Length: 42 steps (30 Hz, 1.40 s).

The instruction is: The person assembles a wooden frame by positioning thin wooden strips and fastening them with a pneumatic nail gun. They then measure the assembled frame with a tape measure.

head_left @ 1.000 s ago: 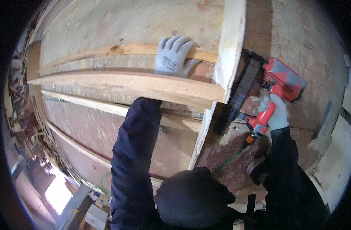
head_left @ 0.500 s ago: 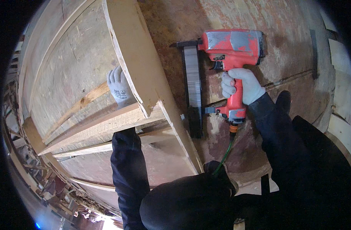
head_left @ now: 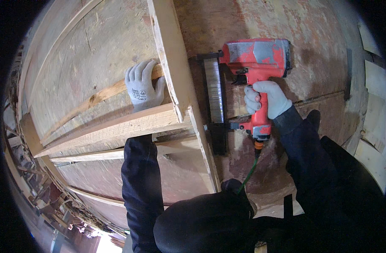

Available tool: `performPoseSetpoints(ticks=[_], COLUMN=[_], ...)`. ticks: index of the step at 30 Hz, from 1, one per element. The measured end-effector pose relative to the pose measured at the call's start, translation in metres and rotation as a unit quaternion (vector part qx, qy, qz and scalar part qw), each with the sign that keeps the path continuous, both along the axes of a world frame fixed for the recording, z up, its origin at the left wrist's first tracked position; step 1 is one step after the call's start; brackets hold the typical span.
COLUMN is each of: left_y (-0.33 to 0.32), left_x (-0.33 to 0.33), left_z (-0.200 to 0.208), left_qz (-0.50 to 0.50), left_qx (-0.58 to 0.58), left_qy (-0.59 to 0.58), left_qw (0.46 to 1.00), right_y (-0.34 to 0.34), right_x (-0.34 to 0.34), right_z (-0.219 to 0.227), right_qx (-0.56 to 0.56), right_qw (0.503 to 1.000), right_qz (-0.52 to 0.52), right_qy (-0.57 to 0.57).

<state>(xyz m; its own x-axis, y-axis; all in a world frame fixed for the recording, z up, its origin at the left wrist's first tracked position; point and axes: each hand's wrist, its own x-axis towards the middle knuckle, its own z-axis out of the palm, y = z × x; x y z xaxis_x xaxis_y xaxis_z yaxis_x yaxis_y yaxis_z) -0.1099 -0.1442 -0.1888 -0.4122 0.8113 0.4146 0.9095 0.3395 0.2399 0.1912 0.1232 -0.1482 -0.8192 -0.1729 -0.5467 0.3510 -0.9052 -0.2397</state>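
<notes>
In my gloved right hand (head_left: 268, 98) is the handle of a red and grey pneumatic nail gun (head_left: 258, 59). Its nose meets the upright plywood board (head_left: 172, 63), and a long magazine of fasteners stands beside that board. My left hand (head_left: 143, 86), also gloved, reaches beneath a pale wooden crosspiece (head_left: 117, 126). Its fingers bend over the end of a thin wooden slat (head_left: 101, 97), thumb toward the plywood board. The crosspiece butts against that board and partly hides my left wrist.
A green air hose (head_left: 249, 175) runs down from the nail gun toward my dark-clad leg (head_left: 197, 223). Worn panels (head_left: 302, 29) lie under the tool. More slats (head_left: 96, 156) cross the frame at left. Scrap wood (head_left: 41, 194) litters the lower left, and pale boards (head_left: 375, 114) lie at right.
The view has shifted, so the plywood board sits further right. My left hand shows more fully, its thumb now visible by the slat's end. The nail gun's nose is closer to the board.
</notes>
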Motion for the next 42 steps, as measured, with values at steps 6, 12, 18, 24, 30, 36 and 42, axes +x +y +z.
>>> performPoseSetpoints(ticks=[6, 12, 18, 24, 30, 36, 42], left_y=[-0.002, -0.003, -0.001, 0.0, 0.003, 0.003, 0.001], left_x=[-0.002, -0.004, -0.002, 0.001, 0.001, 0.001, 0.001], left_z=[-0.005, -0.008, -0.005, -0.002, -0.001, 0.001, 0.002], left_qz=[-0.001, 0.0, -0.001, 0.003, 0.006, 0.005, 0.007], left_qx=[0.004, 0.0, 0.006, 0.009, 0.009, 0.007, 0.007], left_qy=[0.013, 0.008, -0.002, -0.003, -0.002, -0.009, -0.018], left_qw=[1.0, 1.0, 1.0, 1.0, 1.0, 1.0, 1.0], right_y=[0.0, -0.001, -0.002, -0.002, -0.001, 0.0, 0.006], right_x=[0.001, 0.002, 0.003, 0.003, 0.001, 0.0, -0.003], right_z=[-0.002, -0.004, -0.005, -0.007, -0.003, 0.001, 0.003], right_qx=[-0.021, -0.02, 0.006, 0.006, 0.009, 0.01, 0.006], right_qw=[1.0, 0.999, 1.0, 0.999, 1.0, 1.0, 0.998], right_qz=[-0.005, -0.006, 0.006, 0.013, 0.021, 0.015, -0.007], right_qy=[-0.012, -0.029, 0.003, 0.031, 0.015, -0.011, -0.066])
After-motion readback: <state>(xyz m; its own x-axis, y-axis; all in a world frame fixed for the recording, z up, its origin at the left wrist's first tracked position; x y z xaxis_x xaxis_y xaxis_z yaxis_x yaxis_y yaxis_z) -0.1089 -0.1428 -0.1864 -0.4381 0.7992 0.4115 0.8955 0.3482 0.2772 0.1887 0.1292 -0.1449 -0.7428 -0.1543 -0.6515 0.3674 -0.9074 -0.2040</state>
